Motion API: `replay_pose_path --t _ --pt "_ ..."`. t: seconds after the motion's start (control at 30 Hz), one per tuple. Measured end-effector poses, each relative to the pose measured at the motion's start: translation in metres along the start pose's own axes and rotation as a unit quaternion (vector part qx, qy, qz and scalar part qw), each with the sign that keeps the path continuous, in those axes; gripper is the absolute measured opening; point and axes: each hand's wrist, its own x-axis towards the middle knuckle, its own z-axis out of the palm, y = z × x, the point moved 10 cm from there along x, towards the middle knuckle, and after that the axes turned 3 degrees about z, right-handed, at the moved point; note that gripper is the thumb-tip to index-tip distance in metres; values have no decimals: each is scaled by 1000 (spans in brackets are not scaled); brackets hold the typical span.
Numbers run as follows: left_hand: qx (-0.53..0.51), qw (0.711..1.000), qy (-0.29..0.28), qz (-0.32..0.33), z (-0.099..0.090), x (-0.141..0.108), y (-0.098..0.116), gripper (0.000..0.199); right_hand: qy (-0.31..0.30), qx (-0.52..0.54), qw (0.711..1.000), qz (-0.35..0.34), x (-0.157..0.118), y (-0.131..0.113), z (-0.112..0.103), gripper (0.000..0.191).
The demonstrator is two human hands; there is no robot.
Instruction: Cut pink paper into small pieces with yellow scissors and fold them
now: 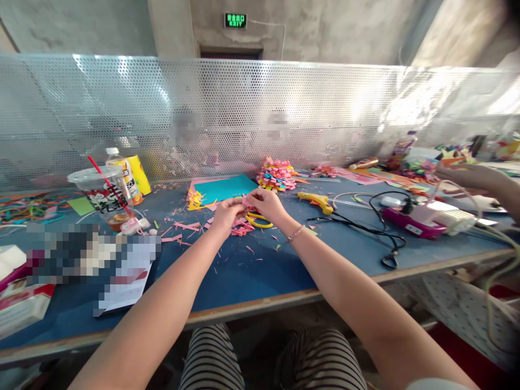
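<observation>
My left hand [228, 214] and my right hand [264, 203] meet above the blue table, with a small pink paper piece [246, 200] pinched between their fingertips. Under them lie yellow-handled scissors [259, 221], partly covered by my right hand. Loose pink paper strips [187, 225] are scattered to the left and below. Just behind my hands is a teal sheet of paper [227, 187], with yellow paper pieces [196, 200] on its left corner. A heap of folded pink, yellow and blue paper pieces [277, 174] stands behind my right hand.
A yellow glue gun [314, 201] and black cables [357, 227] lie right, near a magenta-and-white power strip [414, 222]. A plastic cup [103, 195] with a red straw and a bottle [112, 157] stand left. Another person's arm [479, 181] reaches in at far right. A perforated metal screen [227, 119] borders the back.
</observation>
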Motion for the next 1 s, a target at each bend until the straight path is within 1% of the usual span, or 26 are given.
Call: replay_pose_path --t 0.17,0.37,0.47,0.57,0.7,0.8,0.9,1.0 --pt "5 1000 -6 16 0 1 1 19 -2 -12 1000 -1 0 1 1 24" --pt "3 1000 -5 18 -1 1 4 17 -1 9 1000 -14 1 0 0 33" --pt "-11 1000 12 7 -3 0 3 14 -24 37 999 -31 -1 -4 3 24" --pt "-21 999 26 -3 -4 -1 2 11 -32 35 998 -47 -2 -8 5 18" --pt "-29 999 33 -27 -3 -5 0 9 -27 7 998 -52 -2 -7 5 16" --pt "-47 997 39 -42 -4 -6 -1 8 -34 -1 998 -61 -2 -8 8 14" --pt "-73 996 35 -43 -3 -5 0 8 -29 -3 997 -65 -2 -7 7 14" --pt "-77 996 30 -36 -3 -4 0 8 -24 3 998 -52 -1 -4 6 16"
